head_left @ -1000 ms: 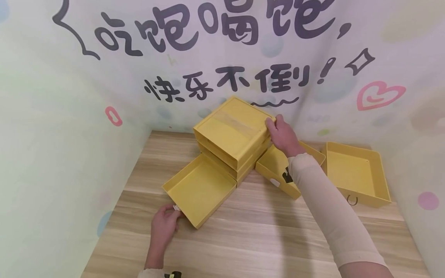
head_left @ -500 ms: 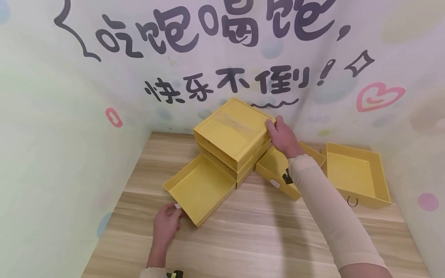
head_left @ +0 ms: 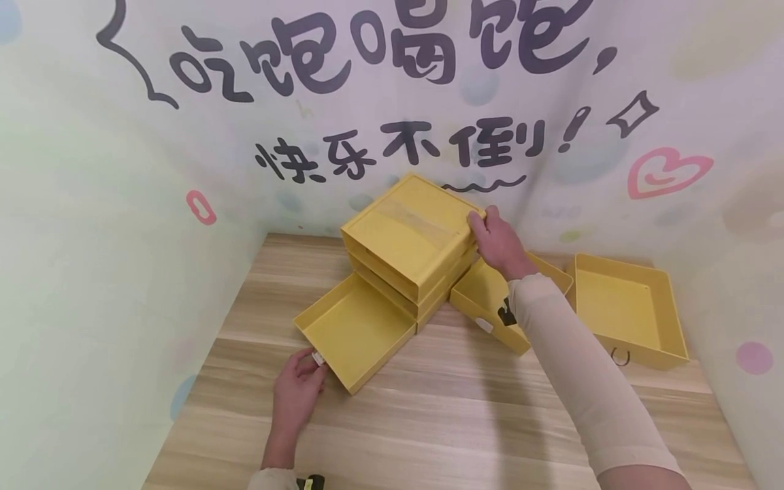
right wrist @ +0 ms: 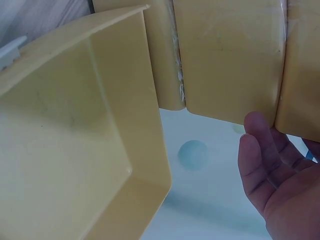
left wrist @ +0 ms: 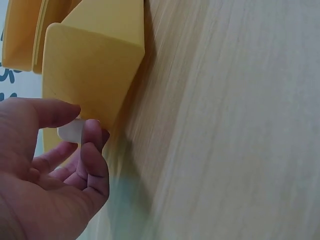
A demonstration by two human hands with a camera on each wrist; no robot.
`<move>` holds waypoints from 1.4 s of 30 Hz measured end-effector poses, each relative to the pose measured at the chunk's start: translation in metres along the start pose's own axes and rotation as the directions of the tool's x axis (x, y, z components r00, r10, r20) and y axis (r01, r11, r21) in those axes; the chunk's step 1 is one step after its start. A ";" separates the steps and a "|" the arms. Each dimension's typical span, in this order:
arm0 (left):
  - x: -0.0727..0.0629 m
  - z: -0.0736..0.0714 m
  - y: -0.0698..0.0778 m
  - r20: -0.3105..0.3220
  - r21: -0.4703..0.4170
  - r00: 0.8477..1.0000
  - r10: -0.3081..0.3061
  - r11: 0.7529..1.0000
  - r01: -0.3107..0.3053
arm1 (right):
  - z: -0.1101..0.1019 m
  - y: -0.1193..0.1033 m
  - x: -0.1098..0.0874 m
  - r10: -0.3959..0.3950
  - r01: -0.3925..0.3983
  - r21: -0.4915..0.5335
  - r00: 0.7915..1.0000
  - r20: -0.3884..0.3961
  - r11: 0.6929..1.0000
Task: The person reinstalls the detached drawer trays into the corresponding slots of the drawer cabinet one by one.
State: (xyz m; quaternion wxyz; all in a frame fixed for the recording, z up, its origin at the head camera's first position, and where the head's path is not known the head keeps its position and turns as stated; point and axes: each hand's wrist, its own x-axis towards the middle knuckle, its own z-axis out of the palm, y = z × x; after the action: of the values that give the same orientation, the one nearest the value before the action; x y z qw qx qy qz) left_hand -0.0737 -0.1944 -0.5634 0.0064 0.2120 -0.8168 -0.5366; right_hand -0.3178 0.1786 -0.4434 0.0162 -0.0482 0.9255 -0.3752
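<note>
Biggest first: printed wall (head_left: 392, 102) at the back, then wood-look table (head_left: 429, 422). On it, a yellow stack (head_left: 404, 231), approx. 3 tiers, set at an angle nr. the wall. To its right, 2 loose drawers: one (head_left: 486, 289) beside the stack, partly behind the person's R arm, the other (head_left: 618, 306) farther over. Main drawer (head_left: 361, 333) is partway out of the stack's bottom tier, flat w/ its front toward the person's L side. R hand (head_left: 502, 241) grips the stack's upper corner, thumb on top, fingers round the side. L hand (head_left: 297, 391) has fingers & thumb closed on the small white tab (head_left: 318, 358) at the drawer's front. Handling, my guess: thin plastic, so light, stiff, smooth & a bit slippery; prob. not fragile, tho' corners might crack if knocked. Best hold = the tab, or the front wall w/ a flat palm if it skews; the stack looks light enough to slide w/o a steadying hand. Tape (head_left: 416, 221) runs across the top. Writing: wall has big dark Chinese chars, 吃饱喝饱, w/ 快乐不倒! smaller below, plus a pink heart (head_left: 669, 173). No brand or label I can read on the plastic.
</note>
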 end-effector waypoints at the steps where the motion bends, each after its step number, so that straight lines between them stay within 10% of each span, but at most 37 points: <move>1: 0.000 0.001 0.000 -0.002 0.008 1.000 0.010 1.000 -0.010 | 0.000 0.000 0.000 0.001 -0.001 0.002 1.000 0.003 1.000; 42: 0.021 0.022 0.009 0.025 0.061 0.997 0.067 0.996 -0.069 | -0.001 0.002 0.001 -0.005 0.005 0.043 1.000 0.009 0.999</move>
State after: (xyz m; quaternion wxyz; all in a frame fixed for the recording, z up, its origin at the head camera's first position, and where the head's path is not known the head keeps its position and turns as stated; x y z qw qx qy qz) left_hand -0.1013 -0.1795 -0.5693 0.0089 0.1780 -0.8398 -0.5128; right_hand -0.3187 0.1802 -0.4442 0.0203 -0.0517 0.9171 -0.3947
